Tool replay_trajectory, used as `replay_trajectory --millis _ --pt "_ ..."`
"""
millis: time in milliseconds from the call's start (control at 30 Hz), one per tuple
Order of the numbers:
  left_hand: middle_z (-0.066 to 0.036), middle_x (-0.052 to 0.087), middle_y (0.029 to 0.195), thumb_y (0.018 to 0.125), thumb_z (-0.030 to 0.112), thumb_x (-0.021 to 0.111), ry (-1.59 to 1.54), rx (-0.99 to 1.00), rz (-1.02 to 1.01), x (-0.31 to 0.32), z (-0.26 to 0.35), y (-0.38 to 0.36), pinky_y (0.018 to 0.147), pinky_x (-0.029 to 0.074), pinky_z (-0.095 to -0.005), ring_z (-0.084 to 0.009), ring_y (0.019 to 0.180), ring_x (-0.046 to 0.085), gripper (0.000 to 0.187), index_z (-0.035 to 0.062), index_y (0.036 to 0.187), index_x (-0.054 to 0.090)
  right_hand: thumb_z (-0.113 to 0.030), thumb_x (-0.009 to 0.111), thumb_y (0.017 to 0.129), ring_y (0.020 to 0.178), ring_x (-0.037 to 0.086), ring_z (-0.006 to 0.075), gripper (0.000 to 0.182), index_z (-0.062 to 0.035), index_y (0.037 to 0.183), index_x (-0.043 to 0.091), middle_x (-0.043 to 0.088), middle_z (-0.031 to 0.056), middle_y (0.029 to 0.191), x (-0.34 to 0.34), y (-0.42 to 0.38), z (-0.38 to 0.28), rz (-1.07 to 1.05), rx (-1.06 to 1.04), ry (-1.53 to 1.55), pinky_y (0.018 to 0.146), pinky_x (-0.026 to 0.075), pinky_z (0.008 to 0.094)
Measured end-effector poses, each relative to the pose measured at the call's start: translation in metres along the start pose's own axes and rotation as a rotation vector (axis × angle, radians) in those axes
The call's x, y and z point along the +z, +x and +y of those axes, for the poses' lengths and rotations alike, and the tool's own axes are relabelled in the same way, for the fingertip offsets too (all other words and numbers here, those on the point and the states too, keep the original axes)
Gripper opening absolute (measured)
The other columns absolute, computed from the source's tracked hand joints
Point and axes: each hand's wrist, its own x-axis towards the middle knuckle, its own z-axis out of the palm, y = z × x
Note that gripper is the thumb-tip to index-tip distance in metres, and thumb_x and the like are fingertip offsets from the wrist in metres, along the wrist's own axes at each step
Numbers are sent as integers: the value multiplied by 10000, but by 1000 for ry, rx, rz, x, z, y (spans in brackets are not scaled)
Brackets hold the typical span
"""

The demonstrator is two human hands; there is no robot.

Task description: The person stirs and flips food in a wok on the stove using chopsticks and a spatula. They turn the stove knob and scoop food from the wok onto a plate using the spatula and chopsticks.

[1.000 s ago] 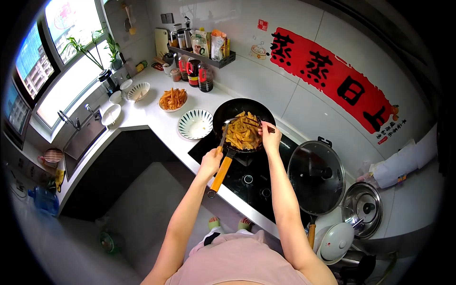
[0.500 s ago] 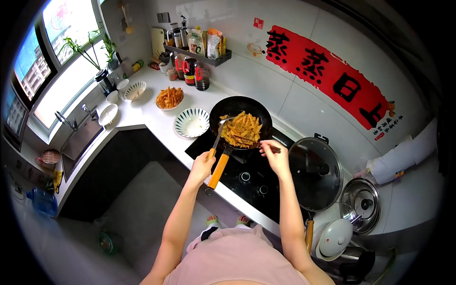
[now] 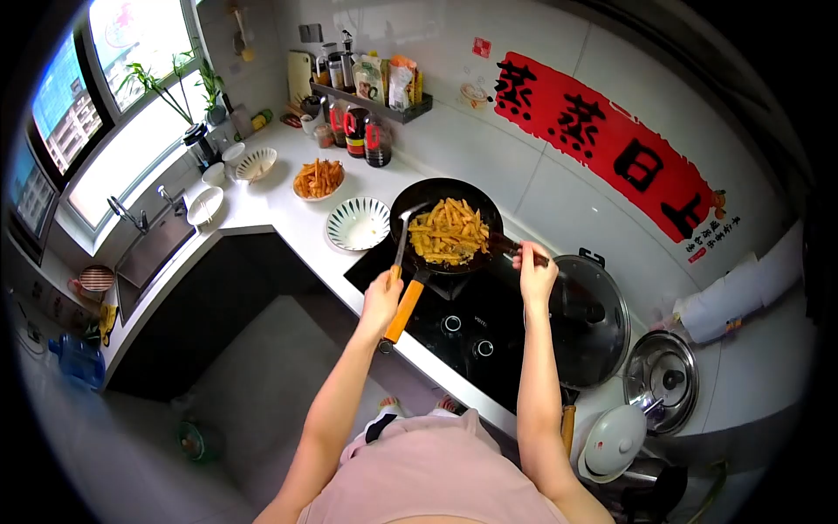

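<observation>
Left hand (image 3: 381, 301) – fingers wrapped round the wooden grip of a metal turner (image 3: 401, 251), its head inside the pan's left side. Right hand (image 3: 537, 275) – pinching dark chopsticks (image 3: 504, 244), tips toward the food. The yellow-brown strips (image 3: 449, 231) lie heaped in the black pan (image 3: 436, 188), ahead of both hands and between them. Pan handle (image 3: 407, 310) just right of the left hand, held by neither. Striped bowl (image 3: 336, 217) beyond the left hand; glass lid (image 3: 602, 332) just right of the right wrist.

Risks, my judgement: a hard push from either tool could turn or slide the unheld pan; a wide chopstick sweep could tip strips over the near-right rim. A forearm swing could knock the pan handle, or the lid.

Writing: red banner (image 3: 602, 144), well beyond the right hand, reads 蒸蒸日上. Smaller characters (image 3: 711, 231) beside its lower end, pale lettering on the cooktop (image 3: 445, 349), labels on the bottles (image 3: 355, 131) – too small to read.
</observation>
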Motion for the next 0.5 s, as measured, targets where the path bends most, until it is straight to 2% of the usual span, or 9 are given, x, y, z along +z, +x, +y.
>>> replay_trajectory --millis 33,67,100,133,200,233,300,500 --pt "-147 648 850 911 163 544 -34 -51 -31 -5 17 0 686 486 -337 -205 741 614 297 -48 1116 584 -130 578 920 618 634 128 200 45 948 670 660 79 763 -2 7 6 21 -52 -88 568 516 254" --pt "-103 605 769 916 157 540 -105 -125 -68 -6 24 3 572 447 -311 -167 621 563 270 -36 1098 587 -140 582 916 621 634 136 208 46 951 666 656 90 756 -1 14 20 28 -79 -166 562 510 270" --pt "-58 562 688 920 150 535 -179 -190 -101 -7 31 8 457 407 -285 -129 500 511 243 -24 1081 590 -147 585 914 617 642 142 209 40 945 673 666 95 750 3 19 33 40 -16 -125 573 521 269" --pt "-58 562 688 920 150 535 -183 -183 -97 -5 34 12 457 407 -285 -129 500 511 243 -24 1081 590 -152 588 913 613 645 143 210 36 943 678 669 94 739 10 22 43 54 36 -111 577 526 267" --pt "30 427 597 928 143 529 -368 -293 -125 1 36 14 341 232 -250 -58 371 331 189 6 1047 582 -162 592 913 608 657 145 214 28 937 689 678 92 716 24 22 61 51 117 -70 582 538 263" --pt "30 427 597 928 143 529 -366 -294 -123 3 38 13 341 232 -250 -58 371 331 189 6 1047 582 -157 593 912 616 669 150 216 35 936 688 686 95 727 29 17 55 46 150 -107 577 537 264" --pt "43 402 595 951 156 487 -405 -326 -149 6 43 9 341 185 -240 -42 361 276 113 56 932 538 -134 574 920 641 680 154 206 32 960 688 700 105 775 43 9 46 35 235 -44 611 541 260" --pt "44 390 600 948 142 483 -393 -276 -112 -1 49 6 337 191 -235 -37 368 275 108 54 923 540 -151 588 917 644 688 165 218 37 961 690 698 108 759 56 -7 44 -3 248 95 618 541 259"
